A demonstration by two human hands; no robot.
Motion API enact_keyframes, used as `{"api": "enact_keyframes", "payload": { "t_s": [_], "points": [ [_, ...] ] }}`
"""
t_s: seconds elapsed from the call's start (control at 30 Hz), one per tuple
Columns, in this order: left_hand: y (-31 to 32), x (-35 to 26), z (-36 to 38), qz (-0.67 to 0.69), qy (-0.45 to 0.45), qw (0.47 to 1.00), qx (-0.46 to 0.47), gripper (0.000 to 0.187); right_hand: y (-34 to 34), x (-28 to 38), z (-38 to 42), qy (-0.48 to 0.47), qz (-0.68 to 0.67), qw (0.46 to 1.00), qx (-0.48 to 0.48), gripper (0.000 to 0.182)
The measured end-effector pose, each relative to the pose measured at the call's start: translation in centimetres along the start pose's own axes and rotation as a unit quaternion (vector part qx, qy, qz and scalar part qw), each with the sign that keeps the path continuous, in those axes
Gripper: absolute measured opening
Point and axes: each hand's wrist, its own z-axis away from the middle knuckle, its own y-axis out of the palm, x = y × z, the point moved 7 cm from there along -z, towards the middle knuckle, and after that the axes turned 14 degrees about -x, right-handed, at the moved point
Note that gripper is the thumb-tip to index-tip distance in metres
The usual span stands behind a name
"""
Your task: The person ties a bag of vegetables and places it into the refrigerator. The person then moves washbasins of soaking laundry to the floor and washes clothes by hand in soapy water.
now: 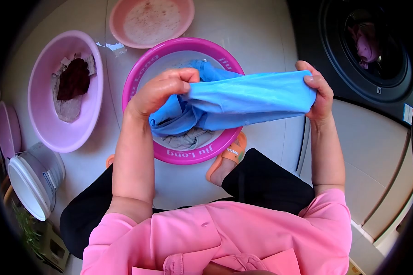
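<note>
A wet blue garment (252,94) is stretched sideways between my two hands, over a magenta-rimmed basin (184,156). My left hand (163,89) pinches its cloth above the basin's left part, fingers closed. At the far end, my right hand (318,91) grips the garment's edge out to the right, past the basin rim, with the thumb on top. The rest of the blue cloth hangs bunched down into the basin. Under it lies a grey cloth (188,139), partly covered.
A pink basin (117,27) of sudsy water stands behind. To the left, a lilac tub (36,98) holds a dark red cloth (74,79) and pale cloths. A white bucket (32,183) sits nearer. At right is a front-loading washer (325,41) with a pink cloth (367,43) inside.
</note>
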Motion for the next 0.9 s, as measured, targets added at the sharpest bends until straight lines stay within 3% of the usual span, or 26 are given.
{"api": "enact_keyframes", "payload": {
  "t_s": [0.03, 0.07, 0.17, 0.27, 0.3, 0.4, 0.5, 0.7, 0.9],
  "points": [
    [-0.5, 0.1, 0.0, -0.083, 0.015, 0.996, -0.004, 0.023, 0.0, -0.1, -0.1, 0.01, -0.042, 0.999, 0.003, 0.016],
    [-0.8, 0.2, -0.1, -0.083, 0.016, 0.996, -0.004, 0.023, -0.1, -0.1, -0.1, 0.021, -0.085, 0.996, 0.006, 0.014],
    [-3.7, -0.1, -0.5, -0.169, 0.095, 0.97, -0.145, 0.019, -1.2, -0.6, -0.4, 0.019, -0.112, 0.991, -0.068, 0.014],
    [-5.0, -0.4, -0.5, -0.072, 0.126, 0.966, -0.216, 0.019, -1.2, -1.2, -0.4, 0.045, -0.113, 0.983, -0.138, 0.015],
    [-5.5, -0.8, -0.5, -0.115, 0.147, 0.958, -0.216, 0.016, -1.4, -1.3, -0.5, 0.044, -0.113, 0.983, -0.138, 0.015],
    [-6.0, -0.5, -0.8, -0.091, 0.175, 0.939, -0.281, 0.016, -2.1, -1.7, -1.1, -0.013, -0.003, 0.99, -0.143, 0.015],
    [-6.1, -0.1, -1.2, -0.051, 0.165, 0.941, -0.29, 0.016, -2.2, -2.2, -1.4, -0.056, 0.114, 0.979, -0.161, 0.02],
    [-6.4, 0.9, -1.4, -0.039, 0.142, 0.939, -0.312, 0.016, -2.0, -2.4, -1.8, -0.113, 0.18, 0.962, -0.174, 0.023],
    [-6.8, 1.2, -1.2, -0.017, 0.141, 0.936, -0.321, 0.017, -1.8, -3.2, -2.4, -0.101, 0.182, 0.966, -0.155, 0.025]
  ]
}}
